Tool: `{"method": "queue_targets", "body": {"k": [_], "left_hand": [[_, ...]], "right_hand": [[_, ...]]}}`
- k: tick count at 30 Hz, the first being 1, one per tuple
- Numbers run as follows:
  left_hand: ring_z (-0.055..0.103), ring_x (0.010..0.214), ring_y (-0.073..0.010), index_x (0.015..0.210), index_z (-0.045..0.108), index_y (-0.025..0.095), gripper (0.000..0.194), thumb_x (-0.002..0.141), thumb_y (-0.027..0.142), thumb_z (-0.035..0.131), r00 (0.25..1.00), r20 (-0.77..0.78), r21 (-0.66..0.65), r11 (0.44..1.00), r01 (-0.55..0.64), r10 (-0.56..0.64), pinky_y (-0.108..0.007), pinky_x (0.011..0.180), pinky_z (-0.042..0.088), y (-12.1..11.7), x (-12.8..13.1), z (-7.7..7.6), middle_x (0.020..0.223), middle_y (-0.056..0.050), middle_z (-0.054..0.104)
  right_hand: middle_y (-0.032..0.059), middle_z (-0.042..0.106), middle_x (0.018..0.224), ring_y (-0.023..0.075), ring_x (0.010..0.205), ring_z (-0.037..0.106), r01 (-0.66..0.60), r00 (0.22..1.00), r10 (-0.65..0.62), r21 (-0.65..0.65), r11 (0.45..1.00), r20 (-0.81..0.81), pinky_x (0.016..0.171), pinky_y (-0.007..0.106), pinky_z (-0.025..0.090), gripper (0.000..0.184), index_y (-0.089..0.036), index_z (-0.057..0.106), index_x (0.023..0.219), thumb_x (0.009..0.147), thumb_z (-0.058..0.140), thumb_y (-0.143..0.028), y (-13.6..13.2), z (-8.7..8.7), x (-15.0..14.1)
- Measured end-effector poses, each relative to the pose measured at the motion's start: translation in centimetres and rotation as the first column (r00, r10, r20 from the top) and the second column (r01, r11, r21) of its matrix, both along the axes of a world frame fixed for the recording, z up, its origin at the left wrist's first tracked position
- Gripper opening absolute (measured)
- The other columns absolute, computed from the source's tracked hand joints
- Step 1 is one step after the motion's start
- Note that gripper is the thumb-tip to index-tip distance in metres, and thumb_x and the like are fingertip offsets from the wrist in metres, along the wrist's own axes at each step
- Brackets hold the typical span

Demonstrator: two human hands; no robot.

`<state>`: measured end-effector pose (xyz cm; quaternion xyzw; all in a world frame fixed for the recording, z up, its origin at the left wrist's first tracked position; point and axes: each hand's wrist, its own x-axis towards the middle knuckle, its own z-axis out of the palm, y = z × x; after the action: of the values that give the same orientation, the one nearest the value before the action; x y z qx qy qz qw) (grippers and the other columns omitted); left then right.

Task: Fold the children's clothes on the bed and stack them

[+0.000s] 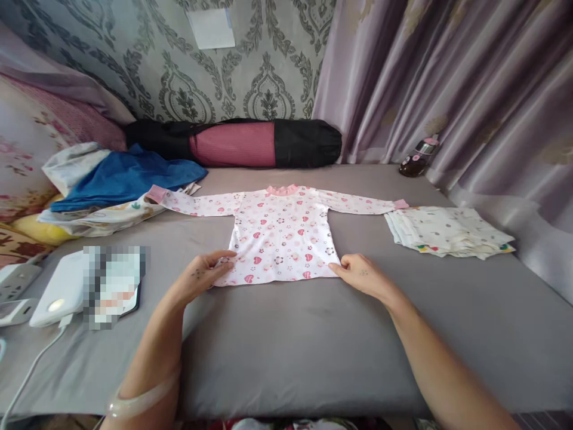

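Left fingers (220,255) and right fingers (338,270) pinch the lower corners of the shirt (281,239) spread between them

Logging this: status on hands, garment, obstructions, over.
Left hand, right hand at hem corners. Pink-collared long-sleeved top flat, sleeves spread. Left cuff meets fabric pile; right cuff meets folded cloth stack.

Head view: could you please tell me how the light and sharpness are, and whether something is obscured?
Head view: soft light, with a pale sheen on the satiny lilac curtain; the white, pink-printed, long-sleeved fabric shirt looks fairly sharp. Head view, left: coarse mosaic blocks obscure an area beside the white rectangular plastic-looking device.
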<state>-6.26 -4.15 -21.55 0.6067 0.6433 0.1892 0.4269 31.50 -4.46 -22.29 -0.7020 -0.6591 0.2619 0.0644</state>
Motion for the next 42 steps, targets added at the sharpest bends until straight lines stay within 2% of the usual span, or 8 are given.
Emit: {"method": "queue_targets", "body": {"k": [10,16,21,26,31,35,39,42], "left_hand": [[0.031,0.05,-0.009,0.115,0.068,0.018,0.067,0.069,0.067,0.062,1.0,0.008,-0.045,0.999,-0.028,0.029,-0.021,0.048,0.018,-0.1,-0.7,0.4,0.055,0.007,0.034],[0.052,0.064,-0.0143,0.126,0.06,0.022,0.074,0.067,0.066,0.064,0.974,0.003,0.009,0.974,-0.228,0.228,-0.022,0.056,0.038,1.2,0.3,1.0,0.073,0.001,0.059],[0.053,0.059,-0.0145,0.129,0.057,0.019,0.064,0.074,0.053,0.057,0.957,-0.016,0.079,0.955,-0.287,0.289,-0.024,0.057,0.042,3.6,1.8,0.5,0.065,0.002,0.055],[0.06,0.069,-0.0181,0.129,0.058,0.023,0.049,0.082,0.03,0.045,0.952,-0.231,0.246,0.958,-0.145,0.203,-0.028,0.068,0.045,4.8,3.1,-0.4,0.073,-0.002,0.064],[0.061,0.102,-0.0256,0.126,0.061,0.025,0.046,0.091,0.025,0.031,0.834,-0.525,0.331,0.944,0.015,0.171,-0.034,0.083,0.046,4.6,3.3,-1.6,0.11,-0.011,0.065],[0.063,0.093,-0.0264,0.133,0.053,0.027,0.048,0.095,0.027,0.025,0.722,-0.677,0.269,0.961,0.062,0.143,-0.035,0.074,0.048,3.9,3.7,-1.6,0.112,-0.014,0.058],[0.058,0.102,-0.0302,0.119,0.062,0.02,0.041,0.092,0.019,0.031,0.572,-0.805,0.296,0.942,0.159,0.157,-0.039,0.079,0.048,3.5,4.9,-0.5,0.112,-0.017,0.055],[0.054,0.109,-0.0302,0.109,0.064,0.014,0.035,0.09,0.014,0.035,0.586,-0.804,0.317,0.906,0.28,0.1,-0.041,0.089,0.046,3.5,7.3,-0.3,0.116,-0.018,0.056]], "right_hand": [[-0.0038,0.047,0.056,0.0113,0.052,0.04,-0.024,0.998,0.026,-0.042,0.999,0.053,0.05,0.025,0.022,0.04,-0.022,0.04,0.059,0.083,0.048,-0.054,-0.3,0.7,-0.1],[0.0016,0.061,0.068,0.0164,0.064,0.055,-0.121,0.953,0.141,-0.091,0.989,0.27,0.056,0.027,0.028,0.035,-0.022,0.051,0.065,0.087,0.051,-0.049,0.5,3.3,-0.9],[0.0115,0.068,0.104,0.023,0.095,0.062,-0.161,0.947,0.099,0.187,0.969,0.305,0.074,0.029,0.039,0.029,-0.02,0.063,0.095,0.098,0.04,-0.037,2.6,4.0,-4.9],[0.0145,0.047,0.144,0.0251,0.133,0.04,-0.433,0.9,0.366,0.384,0.815,0.237,0.109,0.038,0.028,0.042,-0.013,0.052,0.13,0.1,0.033,-0.034,4.6,0.1,-9.4],[0.0127,0.023,0.159,0.0297,0.146,0.016,-0.365,0.926,0.308,0.315,0.876,0.217,0.116,0.052,0.011,0.058,-0.017,0.033,0.15,0.1,0.026,-0.047,4.9,-2.6,-9.9],[0.0133,0.022,0.159,0.0303,0.147,0.013,-0.327,0.936,0.261,0.31,0.893,0.235,0.116,0.054,0.009,0.06,-0.019,0.032,0.151,0.099,0.026,-0.049,4.4,-2.8,-8.4],[0.0141,0.019,0.16,0.0284,0.148,0.012,-0.328,0.935,0.259,0.315,0.891,0.243,0.117,0.051,0.009,0.06,-0.017,0.031,0.151,0.099,0.027,-0.048,3.6,-2.8,-7.5],[0.0137,0.017,0.16,0.0269,0.148,0.01,-0.357,0.927,0.294,0.31,0.881,0.233,0.117,0.052,0.008,0.061,-0.016,0.03,0.151,0.099,0.025,-0.047,3.2,-2.8,-7.4]]}}
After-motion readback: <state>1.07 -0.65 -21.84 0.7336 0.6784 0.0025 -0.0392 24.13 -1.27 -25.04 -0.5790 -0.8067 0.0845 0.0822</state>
